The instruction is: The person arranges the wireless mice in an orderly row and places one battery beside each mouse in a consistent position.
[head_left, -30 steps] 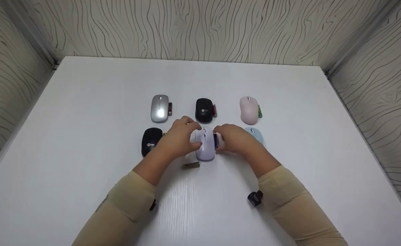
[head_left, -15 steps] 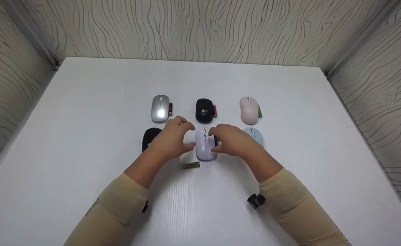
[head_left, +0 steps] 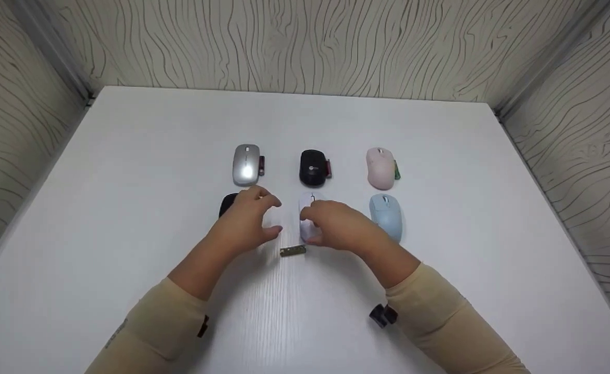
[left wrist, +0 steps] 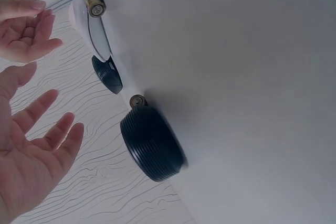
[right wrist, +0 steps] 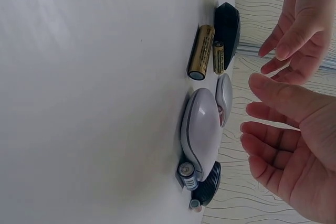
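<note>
My left hand (head_left: 245, 221) hovers over the front-left black mouse (head_left: 227, 204), hiding most of it. Its fingers are loosely bent, with nothing between them. My right hand (head_left: 342, 226) is held above the lavender mouse (head_left: 306, 231) and covers part of it; the right wrist view shows a gap between them. Relaxed and spread, its fingers hold nothing. A gold battery (head_left: 293, 251) lies on the table just in front of the lavender mouse. Beside the black mouse sits another gold battery (right wrist: 218, 57), and a blue battery (right wrist: 187, 175) rests against the lavender mouse's side.
Across the back row stand a silver mouse (head_left: 246, 165), a black mouse (head_left: 312, 168) and a pink mouse (head_left: 381, 168), each with a battery at its right side. A light blue mouse (head_left: 386, 215) is at front right. Patterned panels enclose the white table (head_left: 305, 322).
Both hands have moved left. The left went away from the lavender mouse toward the black one; the right came over the lavender mouse, uncovering the light blue mouse. The mice stayed put.
</note>
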